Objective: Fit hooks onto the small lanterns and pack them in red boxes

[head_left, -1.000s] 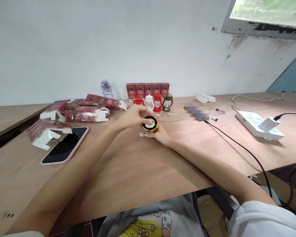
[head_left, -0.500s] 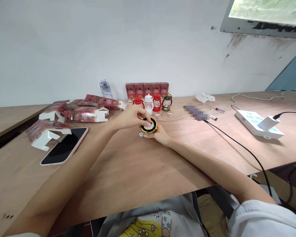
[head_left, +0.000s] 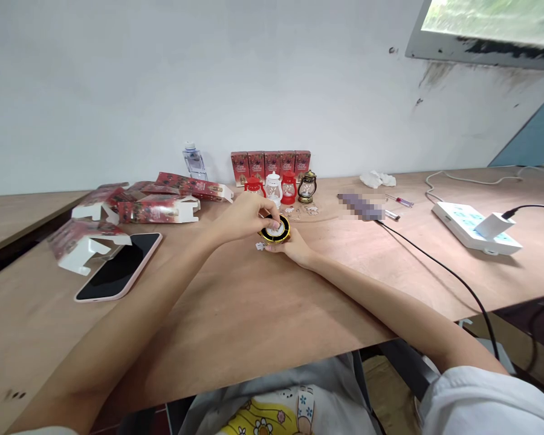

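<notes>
My right hand (head_left: 297,248) cups a small gold and black lantern (head_left: 275,230) from below, its round base turned up toward me. My left hand (head_left: 245,216) is curled over the top of it, fingertips pinching at the white disc in the base. A tiny white star-shaped piece (head_left: 260,246) lies on the table just left of the lantern. Behind stand several small lanterns (head_left: 281,188), red, white and bronze, with small metal rings (head_left: 306,210) in front of them.
Red boxes (head_left: 271,165) line the wall; opened red boxes (head_left: 154,208) lie at left by a phone (head_left: 118,267). A water bottle (head_left: 193,161), a screwdriver (head_left: 401,201), a white power strip (head_left: 476,228) with a black cable (head_left: 439,267), and a crumpled tissue (head_left: 378,179) are around.
My left fingers have shifted slightly over the lantern's base; the lantern has tilted a little. Everything else on the table is as before.
</notes>
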`<move>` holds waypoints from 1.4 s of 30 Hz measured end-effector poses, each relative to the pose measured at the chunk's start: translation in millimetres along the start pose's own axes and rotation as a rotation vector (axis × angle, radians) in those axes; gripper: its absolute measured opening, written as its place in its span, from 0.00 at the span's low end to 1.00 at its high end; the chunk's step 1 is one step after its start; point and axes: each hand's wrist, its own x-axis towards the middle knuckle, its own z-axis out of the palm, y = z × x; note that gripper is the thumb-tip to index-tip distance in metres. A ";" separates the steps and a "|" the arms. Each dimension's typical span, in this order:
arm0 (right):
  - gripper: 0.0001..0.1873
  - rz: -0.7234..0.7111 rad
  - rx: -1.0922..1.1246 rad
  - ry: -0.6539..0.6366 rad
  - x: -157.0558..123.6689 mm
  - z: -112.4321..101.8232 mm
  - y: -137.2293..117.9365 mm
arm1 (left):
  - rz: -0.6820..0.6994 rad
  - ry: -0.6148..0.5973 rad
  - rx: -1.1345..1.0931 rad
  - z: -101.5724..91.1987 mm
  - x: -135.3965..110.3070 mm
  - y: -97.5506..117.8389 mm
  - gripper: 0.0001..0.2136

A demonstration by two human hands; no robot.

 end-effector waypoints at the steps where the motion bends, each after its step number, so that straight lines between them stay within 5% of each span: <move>1: 0.26 -0.002 -0.004 0.001 0.0 -0.2 0.0 | -0.006 0.010 -0.006 0.9 0.4 -0.2 0.04; 16: 0.27 0.004 -0.086 0.006 0.3 -2.7 1.2 | -0.101 -0.041 -0.003 3.5 1.6 0.6 0.04; 27: 0.28 0.001 -0.090 -0.036 -0.3 -2.6 1.2 | -0.197 -0.159 -0.387 -3.2 0.9 -11.6 0.12; 37: 0.29 0.016 -0.078 0.000 -0.7 -2.1 0.4 | -0.172 -0.113 -0.373 7.4 4.4 -7.7 0.13; 42: 0.28 0.044 -0.018 0.073 -0.5 -0.9 -1.0 | -0.216 0.047 -0.581 10.8 6.9 -27.4 0.16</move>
